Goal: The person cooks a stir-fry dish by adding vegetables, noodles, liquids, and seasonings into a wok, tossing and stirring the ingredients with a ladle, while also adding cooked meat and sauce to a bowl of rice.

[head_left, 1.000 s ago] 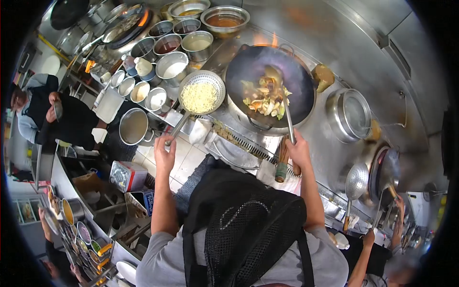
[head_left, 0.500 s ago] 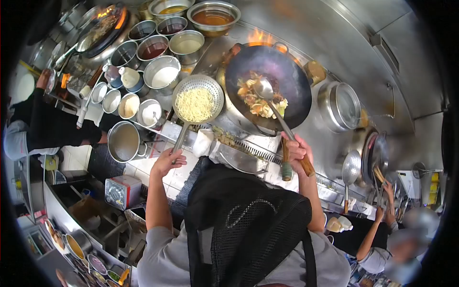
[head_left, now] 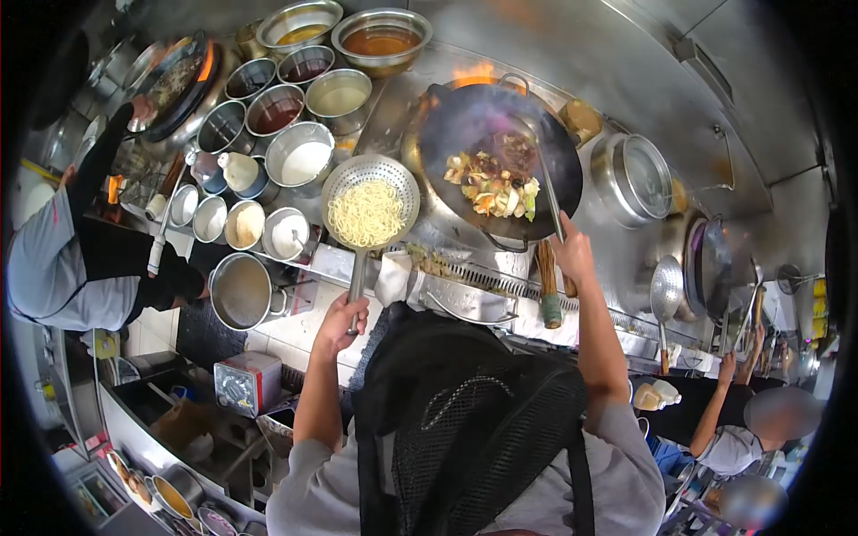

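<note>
My left hand (head_left: 341, 323) is wrapped round the handle of a perforated strainer (head_left: 409, 183). Pale noodles (head_left: 366, 214) lie in its bowl, beside the wok. In my right hand (head_left: 575, 254) is the long handle of a ladle (head_left: 549, 189), which reaches over the near right rim of the dark wok (head_left: 567, 165). The ladle's bowl is blurred towards the far side of the wok, among smoke. Chopped vegetables and browned pieces (head_left: 497, 192) are gathered in the wok's lower middle. A bamboo brush (head_left: 547, 281) stands close to my right hand.
Flames (head_left: 474, 73) rise behind the wok. Metal pots of sauces and white seasonings (head_left: 304, 156) crowd its left. To the right are a steel pot (head_left: 645, 177) and another strainer (head_left: 666, 288). People work at both sides; a white cloth (head_left: 393, 277) hangs in front.
My right hand has moved forward, and the ladle's bowl has gone from the food towards the wok's far side. My left fingers have closed more fully round the strainer handle, which has shifted slightly right.
</note>
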Available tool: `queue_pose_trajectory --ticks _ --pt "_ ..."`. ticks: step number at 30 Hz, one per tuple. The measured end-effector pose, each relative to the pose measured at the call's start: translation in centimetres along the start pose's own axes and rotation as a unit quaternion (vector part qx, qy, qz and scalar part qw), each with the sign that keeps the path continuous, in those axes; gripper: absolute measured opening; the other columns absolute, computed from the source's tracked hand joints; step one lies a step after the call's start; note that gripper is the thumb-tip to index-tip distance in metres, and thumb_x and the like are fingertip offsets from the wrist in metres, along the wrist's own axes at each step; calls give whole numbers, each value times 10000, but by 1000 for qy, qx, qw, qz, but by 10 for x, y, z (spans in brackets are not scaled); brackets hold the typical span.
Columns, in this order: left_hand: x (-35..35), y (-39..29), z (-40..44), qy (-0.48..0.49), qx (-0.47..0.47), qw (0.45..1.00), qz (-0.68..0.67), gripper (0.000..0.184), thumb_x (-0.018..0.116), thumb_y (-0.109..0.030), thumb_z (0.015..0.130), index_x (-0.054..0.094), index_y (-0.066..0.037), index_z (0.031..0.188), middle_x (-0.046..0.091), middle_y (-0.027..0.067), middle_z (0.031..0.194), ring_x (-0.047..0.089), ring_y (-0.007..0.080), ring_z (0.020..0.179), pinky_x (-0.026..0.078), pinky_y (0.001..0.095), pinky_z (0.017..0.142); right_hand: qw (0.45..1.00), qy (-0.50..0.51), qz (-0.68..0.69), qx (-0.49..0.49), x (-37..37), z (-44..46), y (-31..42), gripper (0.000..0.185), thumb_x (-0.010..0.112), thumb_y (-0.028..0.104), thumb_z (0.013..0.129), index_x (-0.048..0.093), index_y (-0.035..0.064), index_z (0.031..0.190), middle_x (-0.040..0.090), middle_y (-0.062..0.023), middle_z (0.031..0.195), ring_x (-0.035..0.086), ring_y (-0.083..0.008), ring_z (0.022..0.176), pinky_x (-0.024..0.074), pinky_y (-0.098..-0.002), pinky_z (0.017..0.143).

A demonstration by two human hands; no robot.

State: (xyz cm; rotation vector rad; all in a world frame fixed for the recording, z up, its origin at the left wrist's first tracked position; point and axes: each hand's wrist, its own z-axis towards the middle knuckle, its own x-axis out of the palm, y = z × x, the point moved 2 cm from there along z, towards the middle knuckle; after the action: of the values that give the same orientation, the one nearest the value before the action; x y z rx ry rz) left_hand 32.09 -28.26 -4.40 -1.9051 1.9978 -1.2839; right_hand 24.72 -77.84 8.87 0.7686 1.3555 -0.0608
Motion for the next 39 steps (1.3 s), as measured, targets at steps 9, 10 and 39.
queue_pose_trajectory --ticks 9,10,39 --pt "52 9 -70 -10 24 999 -29 120 642 -122 972 535 -67 980 531 24 702 512 120 494 434 271 440 967 128 -166 -144 -64 -44 -78 719 602 27 858 511 298 1517 687 -190 1097 691 -418 920 559 -507 854" --pt "60 9 -77 -10 30 999 -21 121 638 -126 976 531 -68 976 523 21 702 509 116 493 432 268 439 957 134 -227 -119 -83 -51 -84 712 587 24 874 520 345 1506 683 -166 1088 695 -402 905 563 -508 845" --pt "276 -21 102 -306 249 600 696 505 701 -185 886 387 -107 1275 717 293 904 694 522 854 537 622 758 958 118 252 61 -102 -119 -161 581 673 123 909 536 -6 1459 702 -331 1028 712 -367 908 527 -400 905"
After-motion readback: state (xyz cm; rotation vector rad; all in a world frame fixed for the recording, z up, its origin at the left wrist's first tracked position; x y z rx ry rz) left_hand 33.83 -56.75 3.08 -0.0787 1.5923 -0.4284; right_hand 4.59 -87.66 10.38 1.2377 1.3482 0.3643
